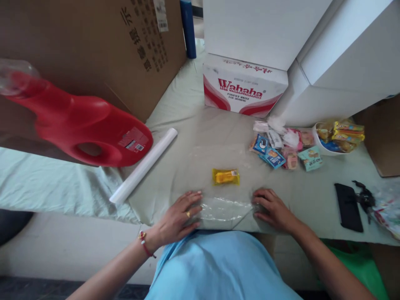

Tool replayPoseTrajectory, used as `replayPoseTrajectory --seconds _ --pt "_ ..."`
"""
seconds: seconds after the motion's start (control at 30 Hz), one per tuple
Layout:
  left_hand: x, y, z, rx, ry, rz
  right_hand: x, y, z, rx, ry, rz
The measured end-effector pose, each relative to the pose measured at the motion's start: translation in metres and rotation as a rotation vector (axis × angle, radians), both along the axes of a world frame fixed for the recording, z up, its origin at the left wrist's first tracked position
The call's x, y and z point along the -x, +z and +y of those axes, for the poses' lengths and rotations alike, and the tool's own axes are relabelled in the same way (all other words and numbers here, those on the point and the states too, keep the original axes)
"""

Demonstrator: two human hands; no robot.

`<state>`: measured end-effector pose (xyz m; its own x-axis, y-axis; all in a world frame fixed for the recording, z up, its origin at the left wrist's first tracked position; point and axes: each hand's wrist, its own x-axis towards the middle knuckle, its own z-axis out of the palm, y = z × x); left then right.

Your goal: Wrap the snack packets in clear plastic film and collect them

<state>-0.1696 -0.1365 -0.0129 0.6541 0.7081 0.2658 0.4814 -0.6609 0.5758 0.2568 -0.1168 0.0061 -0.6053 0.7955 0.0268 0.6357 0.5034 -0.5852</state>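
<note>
A sheet of clear plastic film (223,210) lies on the cloth-covered table right in front of me, its near edge wrinkled and shiny. On it rests a small snack in a yellow wrapper (226,176). My left hand (181,214) is laid on the film's near left side, palm down with the fingers apart; it wears a ring. At the near right side, my right hand (273,209) touches the film with slightly bent, separated fingers. The yellow snack sits beyond both hands, untouched by either.
A white roll (143,166) and a red jug (93,127) are at left, before a large cardboard box (93,50). Several snack packets (275,156), a white tub (331,148) and a black phone (348,207) lie at right. Behind stands a Wahaha carton (243,89).
</note>
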Motion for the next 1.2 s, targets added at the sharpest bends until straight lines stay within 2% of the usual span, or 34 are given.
replayPoseTrajectory --seconds 0.1,0.2,0.3,0.4,0.47,0.57,0.63,0.7,0.77,0.87,0.93,1.03,1.07,1.1,1.17,1.2 --pt "0.003 -0.005 0.002 0.085 0.053 -0.056 0.002 -0.010 0.000 -0.017 -0.023 0.056" --pt "0.004 0.001 0.018 0.274 0.163 -0.115 0.006 0.000 0.018 0.063 0.021 0.120" --pt "0.005 0.018 0.044 0.437 0.288 -0.065 0.007 0.021 0.050 0.152 0.021 0.151" --pt "0.006 0.033 0.077 0.478 0.385 -0.045 0.012 0.034 0.092 0.165 -0.024 0.133" --pt "0.004 0.036 0.099 0.485 0.430 -0.028 0.017 0.035 0.121 0.152 -0.046 0.065" --pt "-0.001 0.030 0.126 0.478 0.470 0.055 0.027 0.036 0.150 0.074 -0.112 -0.177" --pt "-0.006 0.024 0.137 0.463 0.506 0.130 0.039 0.040 0.152 -0.080 -0.205 -0.337" --pt "-0.009 0.018 0.142 0.452 0.532 0.191 0.055 0.045 0.142 -0.254 -0.245 -0.369" --pt "-0.011 0.015 0.144 0.454 0.534 0.221 0.074 0.046 0.126 -0.317 -0.121 -0.285" --pt "-0.009 0.018 0.139 0.401 0.569 0.205 0.103 0.036 0.108 -0.217 0.142 -0.180" --pt "-0.008 0.026 0.129 0.210 0.710 0.143 0.115 0.023 0.106 -0.150 0.189 -0.160" --pt "-0.020 0.040 0.100 -0.197 0.930 0.014 0.122 0.008 0.109 -0.095 0.159 -0.109" --pt "-0.030 0.043 0.088 -0.276 0.900 -0.020 0.122 0.006 0.110 -0.080 0.148 -0.085" --pt "-0.042 0.044 0.077 -0.314 0.787 -0.048 0.121 0.006 0.111 -0.064 0.137 -0.062" --pt "-0.071 0.040 0.059 -0.283 0.503 -0.098 0.119 0.008 0.113 -0.009 0.130 -0.015" --pt "-0.086 0.036 0.054 -0.237 0.426 -0.098 0.117 0.011 0.115 0.037 0.145 0.005"
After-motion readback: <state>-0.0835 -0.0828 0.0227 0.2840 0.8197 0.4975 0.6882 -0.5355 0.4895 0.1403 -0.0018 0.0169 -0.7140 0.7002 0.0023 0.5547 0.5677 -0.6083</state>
